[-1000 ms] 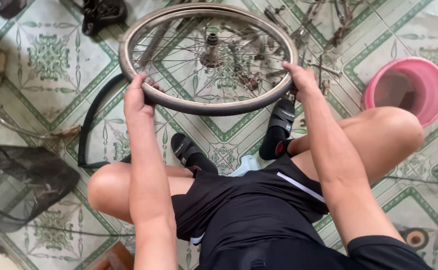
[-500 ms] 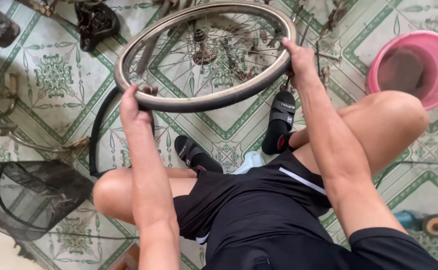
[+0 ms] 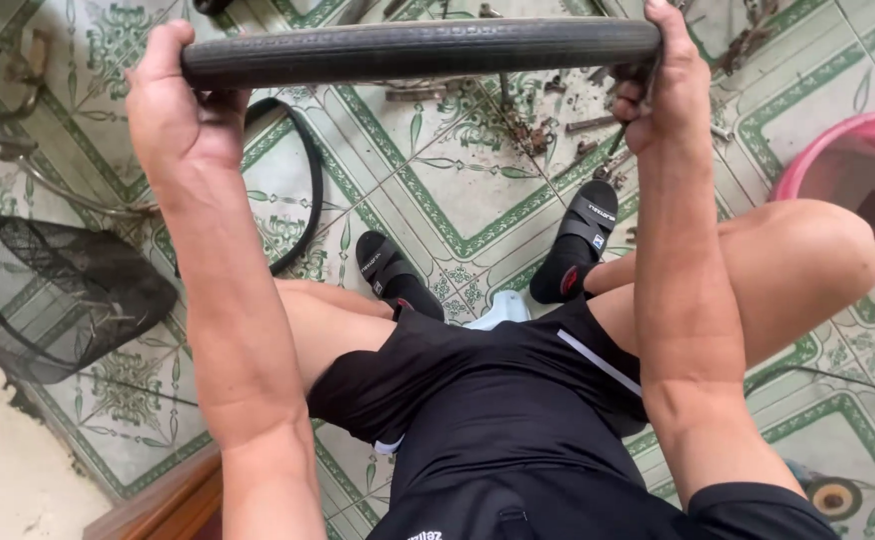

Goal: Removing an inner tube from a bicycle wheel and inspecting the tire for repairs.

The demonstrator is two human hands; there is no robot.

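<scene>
Bicycle tyre (image 3: 418, 50): black, held level above the tiled floor (image 3: 438, 190); left hand (image 3: 183, 115) and right hand (image 3: 663, 85) clamped on it, well apart. Beyond the tyre: small, apparently metal parts (image 3: 538, 130); right of it, pink basin (image 3: 858, 180)

Tyre (image 3: 418, 50) spans top of view, held up over the floor (image 3: 458, 190): left hand (image 3: 183, 110) on its left end, right hand (image 3: 658, 85) on its right end. Under it, w/ knees apart, both sandals (image 3: 583, 235) on floor. Loose tube (image 3: 303, 190) just left of left foot. Wire basket (image 3: 58, 285) at floor's left edge; basin (image 3: 848, 180) at right edge. Small metal parts (image 3: 538, 130) beyond the feet.
</scene>
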